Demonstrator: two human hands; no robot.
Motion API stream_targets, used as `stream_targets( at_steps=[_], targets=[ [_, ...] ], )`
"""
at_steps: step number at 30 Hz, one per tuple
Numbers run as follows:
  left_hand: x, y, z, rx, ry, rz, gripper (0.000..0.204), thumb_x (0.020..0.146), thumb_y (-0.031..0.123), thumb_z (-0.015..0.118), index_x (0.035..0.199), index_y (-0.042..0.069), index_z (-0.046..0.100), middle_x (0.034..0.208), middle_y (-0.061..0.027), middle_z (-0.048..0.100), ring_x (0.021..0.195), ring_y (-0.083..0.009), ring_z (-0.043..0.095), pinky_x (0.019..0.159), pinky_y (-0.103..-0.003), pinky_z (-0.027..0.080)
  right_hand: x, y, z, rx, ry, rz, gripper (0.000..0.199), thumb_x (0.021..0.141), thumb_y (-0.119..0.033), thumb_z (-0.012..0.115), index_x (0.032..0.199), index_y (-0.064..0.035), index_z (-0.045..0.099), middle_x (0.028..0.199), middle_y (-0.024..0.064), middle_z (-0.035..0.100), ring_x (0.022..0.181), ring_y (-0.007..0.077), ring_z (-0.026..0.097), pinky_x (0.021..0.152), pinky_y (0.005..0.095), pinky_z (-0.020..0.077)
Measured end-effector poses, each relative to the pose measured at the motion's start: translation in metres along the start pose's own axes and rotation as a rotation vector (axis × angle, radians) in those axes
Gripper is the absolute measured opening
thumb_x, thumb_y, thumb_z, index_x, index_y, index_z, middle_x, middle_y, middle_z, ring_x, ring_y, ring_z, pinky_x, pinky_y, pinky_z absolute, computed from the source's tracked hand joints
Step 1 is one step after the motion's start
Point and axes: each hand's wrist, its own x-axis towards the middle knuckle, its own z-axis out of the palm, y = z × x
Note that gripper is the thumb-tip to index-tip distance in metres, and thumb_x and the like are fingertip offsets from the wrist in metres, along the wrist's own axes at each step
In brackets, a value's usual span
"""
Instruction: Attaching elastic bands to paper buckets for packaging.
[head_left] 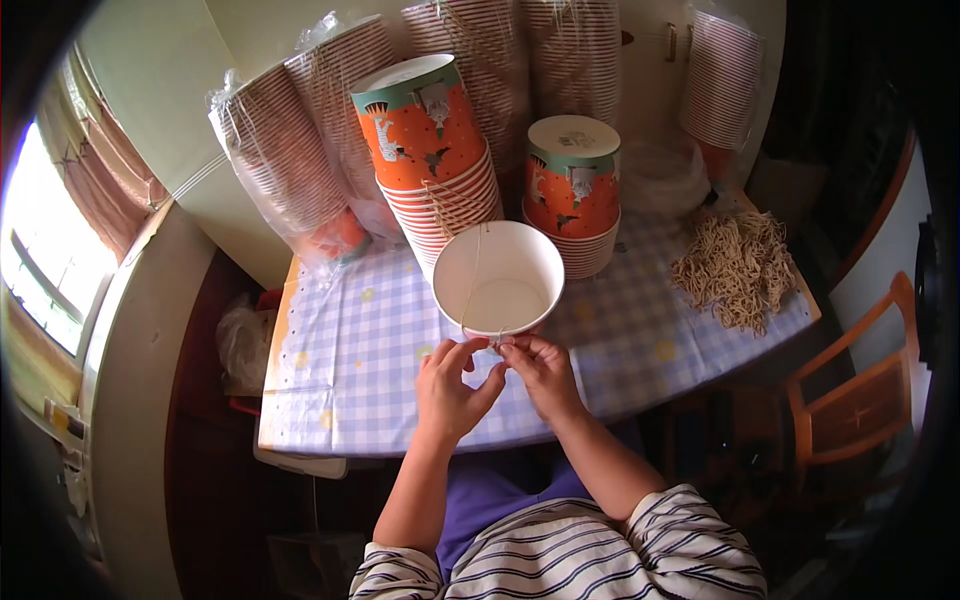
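A white-lined paper bucket (499, 272) stands with its mouth facing up at the table's near middle. A thin tan cord (472, 285) runs across its opening from the far rim to the near rim. At that near rim my left hand (447, 390) is closed on the cord's end with its fingertips, the thumb bent below. Close beside it, my right hand (545, 378) pinches the same end between thumb and forefinger. The fingertips almost meet, and the small detail between them is hard to make out.
Behind the bucket rise a tall stack of orange buckets (425, 135) and a shorter stack (572, 190), both upside down. Plastic-wrapped bucket stacks (275, 150) line the back. A heap of tan cords (738, 270) lies on the right of the checked tablecloth (385, 375). A wooden chair (855, 390) stands right.
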Motion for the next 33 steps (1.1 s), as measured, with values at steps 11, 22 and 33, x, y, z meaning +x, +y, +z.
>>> stream_targets(
  at_steps=[11, 22, 33],
  targets=[
    [-0.003, -0.009, 0.004, -0.004, 0.063, 0.051, 0.011, 0.068, 0.008, 0.07, 0.077, 0.009, 0.064, 0.073, -0.0038, 0.053, 0.065, -0.0201, 0.052, 0.066, -0.034, 0.04, -0.002, -0.009, -0.002, -0.036, 0.006, 0.023, 0.017, 0.088, -0.016, 0.06, 0.094, -0.0012, 0.064, 0.084, 0.0003, 0.064, 0.079, 0.0065, 0.057, 0.076, 0.023, 0.0478],
    [-0.004, 0.003, -0.002, 0.105, 0.154, 0.246, 0.028, 0.067, 0.003, 0.067, 0.094, 0.008, 0.063, 0.1, -0.0066, 0.058, 0.065, -0.0189, 0.054, 0.062, -0.033, 0.046, -0.003, -0.01, 0.001, 0.04, -0.073, 0.05, 0.015, 0.088, -0.015, 0.061, 0.095, -0.0018, 0.064, 0.083, 0.0006, 0.064, 0.077, 0.0058, 0.056, 0.072, 0.0217, 0.046],
    [-0.002, 0.007, -0.004, -0.121, 0.011, 0.118, 0.037, 0.068, 0.002, 0.068, 0.104, 0.006, 0.059, 0.092, -0.008, 0.064, 0.056, -0.0171, 0.056, 0.051, -0.028, 0.048, -0.006, -0.022, 0.003, 0.058, -0.055, 0.155, 0.018, 0.087, -0.015, 0.061, 0.097, -0.0006, 0.065, 0.086, 0.0032, 0.067, 0.081, 0.0067, 0.058, 0.075, 0.0219, 0.0458]
  ],
)
